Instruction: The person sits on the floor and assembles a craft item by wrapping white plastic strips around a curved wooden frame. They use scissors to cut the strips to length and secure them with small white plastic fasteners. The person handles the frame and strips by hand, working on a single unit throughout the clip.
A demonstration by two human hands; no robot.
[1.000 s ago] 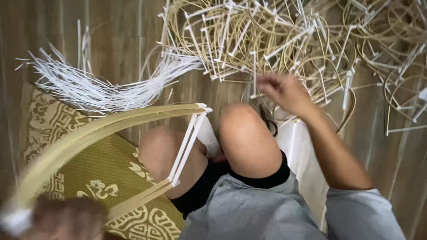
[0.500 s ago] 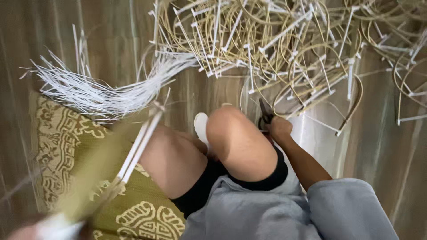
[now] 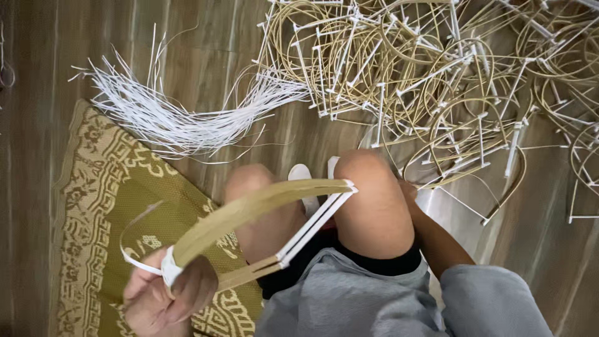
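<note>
Spanning the lower centre of the frame, a bent bamboo frame [image 3: 249, 212] with white strip bindings lies across the knees. Left hand [image 3: 165, 293], lower left, has its fingers closed around the bound end. Right hand [image 3: 409, 190] sits behind the right knee; finger state cannot be told. White strips [image 3: 181, 118] lie upper left, a frame pile [image 3: 437, 75] upper right, a patterned mat [image 3: 93, 206] left.

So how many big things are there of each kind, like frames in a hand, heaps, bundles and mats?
Bamboo frame in hand: 1
Heap of frames on the floor: 1 (too tangled to count singly)
Bundle of white strips: 1
Mat: 1
Hands in view: 1, the left hand, holding the frame's end; the right is hidden behind the knee.
Total: 5
</note>
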